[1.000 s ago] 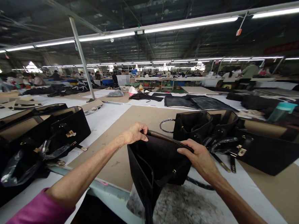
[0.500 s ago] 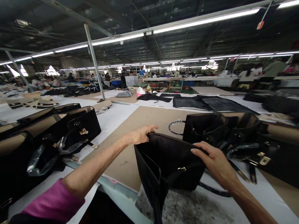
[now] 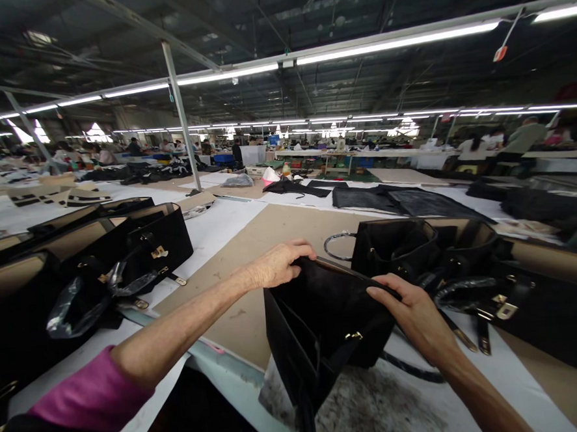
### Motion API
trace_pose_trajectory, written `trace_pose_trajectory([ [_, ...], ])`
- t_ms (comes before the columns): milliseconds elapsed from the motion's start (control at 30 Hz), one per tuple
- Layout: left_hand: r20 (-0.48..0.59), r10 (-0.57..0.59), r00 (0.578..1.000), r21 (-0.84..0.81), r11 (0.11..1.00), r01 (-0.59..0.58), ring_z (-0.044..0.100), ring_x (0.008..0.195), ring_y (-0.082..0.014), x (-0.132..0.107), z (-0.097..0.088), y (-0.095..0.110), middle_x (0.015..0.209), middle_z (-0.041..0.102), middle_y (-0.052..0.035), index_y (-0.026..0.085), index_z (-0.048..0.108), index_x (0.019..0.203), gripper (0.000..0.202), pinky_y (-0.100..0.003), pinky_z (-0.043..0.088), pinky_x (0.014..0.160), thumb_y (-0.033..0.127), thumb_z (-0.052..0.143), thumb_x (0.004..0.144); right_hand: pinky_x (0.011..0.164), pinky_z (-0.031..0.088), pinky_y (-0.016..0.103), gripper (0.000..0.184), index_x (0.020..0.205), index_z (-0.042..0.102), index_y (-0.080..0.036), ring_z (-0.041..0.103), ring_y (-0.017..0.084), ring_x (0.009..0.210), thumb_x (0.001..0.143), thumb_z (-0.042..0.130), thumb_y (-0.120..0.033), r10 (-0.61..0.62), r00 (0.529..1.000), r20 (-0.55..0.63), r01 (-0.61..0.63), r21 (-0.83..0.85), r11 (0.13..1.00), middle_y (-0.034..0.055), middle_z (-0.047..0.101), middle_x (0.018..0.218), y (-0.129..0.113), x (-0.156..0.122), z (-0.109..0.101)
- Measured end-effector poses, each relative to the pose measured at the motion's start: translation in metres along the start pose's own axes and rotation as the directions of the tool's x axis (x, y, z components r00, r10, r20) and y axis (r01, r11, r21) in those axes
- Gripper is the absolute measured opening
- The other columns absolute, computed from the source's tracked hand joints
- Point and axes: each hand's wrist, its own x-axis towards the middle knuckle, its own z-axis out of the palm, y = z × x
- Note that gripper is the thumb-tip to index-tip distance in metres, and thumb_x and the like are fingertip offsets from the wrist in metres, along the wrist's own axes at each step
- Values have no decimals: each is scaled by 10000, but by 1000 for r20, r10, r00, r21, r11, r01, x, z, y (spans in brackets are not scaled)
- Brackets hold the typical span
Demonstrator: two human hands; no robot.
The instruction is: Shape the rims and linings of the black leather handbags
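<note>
A black handbag stands in front of me on a stained pale work surface, its top spread apart and a gold-coloured metal fitting on its side. My left hand is closed over the far left part of the bag's top edge, fingers bent and their tips partly hidden. On the right end of that edge, my right hand pinches the rim, thumb on the near side. One dark handle loops out below, at the bag's right.
More black handbags with plastic-wrapped handles crowd the left. Another group of black handbags with gold clasps stands close on the right. Brown board covers the table ahead, with flat black pieces beyond. A metal post rises behind.
My left hand has slid slightly right along the bag's top edge and its fingers have curled over it. My right hand keeps its hold in nearly the same place.
</note>
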Motion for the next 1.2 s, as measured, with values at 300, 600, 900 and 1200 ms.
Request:
trace_pose_trajectory([
  [300,50,-91,995,-7,996,91,514,781,-119,9,2,0,940,552,-3,149,572,685,60,-193,374,722,203,553,700,704,397,267,263,820,582,-207,541,181,780,763,441,-421,-28,999,-38,25,-66,998,15,603,812,-2,-4,2],
  [600,-56,-346,937,197,916,350,466,579,-111,25,11,2,581,527,21,168,559,623,96,-200,303,519,253,569,666,765,385,314,264,947,560,-206,534,189,843,801,404,-362,-83,983,-161,32,-301,953,30,590,912,3,-4,11],
  [900,-85,-283,955,293,909,296,419,518,-96,30,17,1,528,485,29,169,519,586,107,-203,256,489,227,547,672,725,395,293,256,928,577,-215,535,178,837,816,394,-354,-114,980,-164,42,-390,920,27,581,893,0,-3,10],
  [1200,-78,-277,958,278,916,288,431,531,-97,29,22,-3,546,498,22,167,527,576,71,-201,274,499,183,520,645,705,375,294,227,811,612,-230,535,170,747,768,439,-369,-23,980,-196,-19,-207,978,2,583,788,-5,-1,9],
])
